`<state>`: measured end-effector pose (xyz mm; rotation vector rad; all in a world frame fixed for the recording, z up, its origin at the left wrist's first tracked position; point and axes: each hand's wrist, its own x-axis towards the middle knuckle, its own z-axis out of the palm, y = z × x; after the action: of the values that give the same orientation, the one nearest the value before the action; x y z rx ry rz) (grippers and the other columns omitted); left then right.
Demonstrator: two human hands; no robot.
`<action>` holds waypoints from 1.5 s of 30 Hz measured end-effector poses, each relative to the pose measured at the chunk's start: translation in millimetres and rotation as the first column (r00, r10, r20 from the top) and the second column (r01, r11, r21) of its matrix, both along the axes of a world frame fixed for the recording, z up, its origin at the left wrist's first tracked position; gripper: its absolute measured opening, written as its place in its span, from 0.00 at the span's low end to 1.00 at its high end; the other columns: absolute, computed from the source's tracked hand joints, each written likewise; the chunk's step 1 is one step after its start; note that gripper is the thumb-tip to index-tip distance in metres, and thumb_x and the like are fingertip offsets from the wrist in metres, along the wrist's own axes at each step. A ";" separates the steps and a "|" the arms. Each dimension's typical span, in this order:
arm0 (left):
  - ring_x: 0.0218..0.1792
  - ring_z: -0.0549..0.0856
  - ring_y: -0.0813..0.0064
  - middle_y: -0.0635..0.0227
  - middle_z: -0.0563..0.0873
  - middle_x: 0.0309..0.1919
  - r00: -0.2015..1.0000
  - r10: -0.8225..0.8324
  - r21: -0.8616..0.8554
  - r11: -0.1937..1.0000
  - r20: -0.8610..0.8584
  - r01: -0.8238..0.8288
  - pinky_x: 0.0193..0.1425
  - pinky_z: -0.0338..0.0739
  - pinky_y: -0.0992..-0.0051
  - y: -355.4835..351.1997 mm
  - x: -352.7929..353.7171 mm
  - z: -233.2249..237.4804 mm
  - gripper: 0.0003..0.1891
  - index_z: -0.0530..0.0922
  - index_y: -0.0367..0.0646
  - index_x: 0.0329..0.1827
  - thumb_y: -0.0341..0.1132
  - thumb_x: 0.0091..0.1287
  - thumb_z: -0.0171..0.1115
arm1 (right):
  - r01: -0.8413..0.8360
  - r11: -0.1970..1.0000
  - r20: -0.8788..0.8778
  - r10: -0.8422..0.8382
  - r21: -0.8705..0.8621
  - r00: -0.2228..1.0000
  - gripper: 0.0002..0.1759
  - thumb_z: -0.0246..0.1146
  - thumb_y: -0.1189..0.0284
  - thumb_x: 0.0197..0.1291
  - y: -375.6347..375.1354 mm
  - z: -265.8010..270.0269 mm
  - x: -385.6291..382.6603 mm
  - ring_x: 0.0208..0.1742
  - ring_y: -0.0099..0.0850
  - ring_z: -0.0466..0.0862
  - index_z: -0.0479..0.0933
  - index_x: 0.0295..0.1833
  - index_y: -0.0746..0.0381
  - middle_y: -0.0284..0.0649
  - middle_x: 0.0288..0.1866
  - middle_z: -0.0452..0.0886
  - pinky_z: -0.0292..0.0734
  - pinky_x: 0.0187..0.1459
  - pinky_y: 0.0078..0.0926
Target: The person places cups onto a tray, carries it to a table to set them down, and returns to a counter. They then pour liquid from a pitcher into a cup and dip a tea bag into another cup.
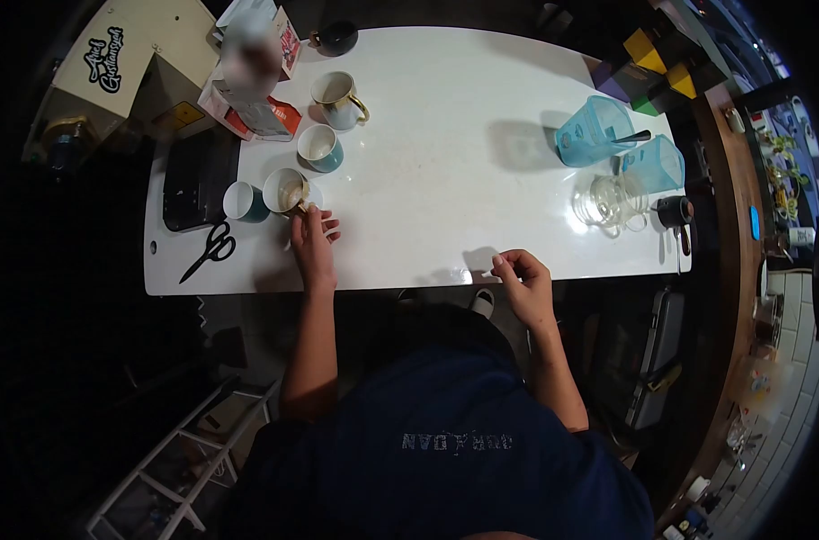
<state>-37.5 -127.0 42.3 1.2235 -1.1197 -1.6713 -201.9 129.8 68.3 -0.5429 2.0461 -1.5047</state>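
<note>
My left hand [314, 241] rests on the white table [445, 153], its fingertips pinched on the gold handle of a cream-lined cup [285, 190]. A teal cup [245, 202] stands just left of it. Farther back stand another teal cup [319, 148] and a white mug with a gold handle [338, 99]. My right hand [522, 283] hovers at the table's near edge, fingers curled loosely with thumb and forefinger close together; I see nothing in it.
Black scissors [210, 250] and a black tray [196, 178] lie at the left. Boxes [256, 72] stand at the back left. At the right are two blue plastic jugs [594, 130], a glass pitcher [607, 202] and a small black pot [674, 211].
</note>
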 end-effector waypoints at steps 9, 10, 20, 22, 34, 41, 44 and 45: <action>0.25 0.62 0.89 0.81 0.65 0.23 0.995 0.081 -0.313 0.948 0.065 -0.057 0.28 0.59 0.85 31.0 14.4 -10.0 0.11 0.74 0.40 0.31 0.34 0.61 0.68 | 0.098 0.991 0.003 -0.098 -0.087 0.995 0.10 0.64 0.70 0.61 18.2 5.3 15.3 0.34 0.18 0.78 0.78 0.38 0.68 0.32 0.28 0.79 0.72 0.38 0.15; 0.25 0.62 0.89 0.81 0.65 0.23 0.996 0.067 -0.320 0.947 0.066 -0.042 0.28 0.59 0.85 36.1 16.2 -10.1 0.11 0.74 0.40 0.31 0.34 0.61 0.68 | 0.114 0.988 -0.006 -0.116 -0.102 0.993 0.10 0.64 0.70 0.60 23.7 5.1 15.6 0.33 0.18 0.78 0.78 0.38 0.68 0.31 0.28 0.79 0.72 0.38 0.15; 0.24 0.65 0.91 0.82 0.69 0.21 0.839 -0.536 -0.400 0.752 0.093 0.524 0.30 0.63 0.88 133.0 -30.2 29.2 0.09 0.75 0.37 0.28 0.23 0.56 0.70 | 0.407 0.903 -0.109 -0.422 -0.138 0.900 0.10 0.63 0.70 0.61 155.9 17.6 47.2 0.32 0.17 0.78 0.81 0.38 0.67 0.33 0.29 0.82 0.72 0.36 0.16; 0.26 0.69 0.91 0.80 0.74 0.23 0.733 -0.674 -0.352 0.667 0.089 0.657 0.32 0.66 0.89 174.0 -44.9 54.1 0.08 0.76 0.35 0.32 0.22 0.56 0.69 | 0.494 0.858 -0.151 -0.512 -0.140 0.846 0.10 0.62 0.70 0.62 197.1 18.2 60.2 0.32 0.18 0.78 0.81 0.39 0.67 0.34 0.29 0.83 0.73 0.37 0.16; 0.21 0.59 0.93 0.87 0.63 0.18 -0.156 -0.963 -0.163 -0.195 0.221 0.967 0.25 0.55 0.87 370.2 -104.1 74.6 0.14 0.72 0.42 0.21 0.23 0.50 0.74 | 0.923 0.344 -0.139 -0.936 -0.173 0.322 0.09 0.63 0.71 0.60 373.2 13.2 160.1 0.32 0.21 0.81 0.83 0.39 0.67 0.36 0.30 0.84 0.74 0.36 0.18; 0.21 0.59 0.92 0.86 0.63 0.18 -0.442 -0.867 -0.199 -0.486 0.228 0.851 0.24 0.56 0.87 416.1 -147.0 56.8 0.22 0.63 0.47 0.17 0.24 0.51 0.73 | 0.998 0.037 -0.075 -0.997 -0.048 0.033 0.10 0.64 0.70 0.59 391.1 13.0 206.7 0.31 0.17 0.79 0.83 0.38 0.67 0.35 0.28 0.83 0.72 0.34 0.16; 0.22 0.61 0.92 0.86 0.64 0.18 -0.542 -0.799 -0.190 -0.593 0.261 0.782 0.25 0.57 0.87 425.5 -167.3 49.5 0.24 0.60 0.48 0.17 0.24 0.51 0.73 | 0.981 -0.152 -0.078 -0.984 -0.119 -0.162 0.11 0.61 0.70 0.63 381.8 13.0 215.8 0.33 0.18 0.80 0.82 0.42 0.68 0.36 0.30 0.84 0.73 0.37 0.15; 0.22 0.61 0.92 0.86 0.64 0.18 -0.573 -0.780 -0.187 -0.620 0.253 0.762 0.25 0.57 0.87 429.6 -173.5 48.6 0.24 0.60 0.48 0.17 0.24 0.51 0.73 | 0.970 -0.208 -0.065 -0.974 -0.122 -0.217 0.12 0.60 0.70 0.64 377.8 13.1 219.2 0.34 0.19 0.80 0.81 0.44 0.68 0.37 0.31 0.84 0.74 0.38 0.16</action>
<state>-211.1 302.6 90.9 -1.0450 -2.8526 -2.2945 17.3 507.6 81.3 1.6904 2.5696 -2.2183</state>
